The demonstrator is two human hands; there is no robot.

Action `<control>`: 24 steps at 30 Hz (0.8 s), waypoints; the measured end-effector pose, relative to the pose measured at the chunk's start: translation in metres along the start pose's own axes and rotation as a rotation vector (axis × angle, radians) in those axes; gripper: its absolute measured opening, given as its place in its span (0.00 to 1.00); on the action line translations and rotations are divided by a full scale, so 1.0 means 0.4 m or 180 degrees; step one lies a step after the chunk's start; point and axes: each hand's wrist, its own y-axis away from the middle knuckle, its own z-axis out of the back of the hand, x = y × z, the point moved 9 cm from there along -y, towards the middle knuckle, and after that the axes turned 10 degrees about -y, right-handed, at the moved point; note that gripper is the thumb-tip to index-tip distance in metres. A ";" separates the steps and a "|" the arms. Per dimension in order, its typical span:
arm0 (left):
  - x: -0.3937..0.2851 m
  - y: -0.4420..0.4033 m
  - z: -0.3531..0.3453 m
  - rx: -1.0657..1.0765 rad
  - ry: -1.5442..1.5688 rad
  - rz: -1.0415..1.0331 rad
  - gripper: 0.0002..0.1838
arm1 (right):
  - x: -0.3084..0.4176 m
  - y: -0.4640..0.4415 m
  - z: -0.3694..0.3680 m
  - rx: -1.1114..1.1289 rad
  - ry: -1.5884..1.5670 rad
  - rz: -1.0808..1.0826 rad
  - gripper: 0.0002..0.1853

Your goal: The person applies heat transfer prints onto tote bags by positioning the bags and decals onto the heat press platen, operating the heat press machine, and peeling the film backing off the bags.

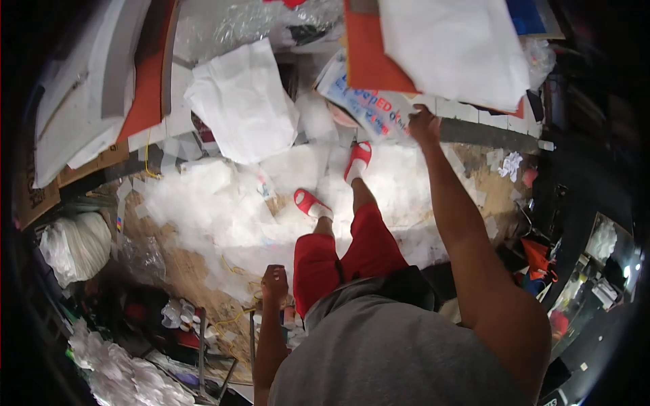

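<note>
My right hand [424, 126] reaches forward at the end of my outstretched arm. Its fingers are closed at the right edge of a printed sheet [369, 101], pale blue and white with red and blue lettering. A stack of white sheets [453, 51] with an orange-brown board [376, 61] overhangs part of that print. Down by my left hip hangs my left hand [274, 284], its fingers curled and nothing visible in them. Ahead and to the left, a white bag-like sheet [244, 101] drapes over the edge of the work surface.
White scraps [203, 196] cover much of the floor around my red slippers [311, 203]. A stuffed white sack [74, 249] stands at left. A metal frame [202, 352] is behind my left side. Crumpled paper [510, 164] lies at right.
</note>
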 end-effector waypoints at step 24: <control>-1.738 -0.361 0.480 -0.0333 0.3526 -0.1903 0.23 | 0.479 -0.500 0.604 0.0742 -0.3620 -0.0075 0.11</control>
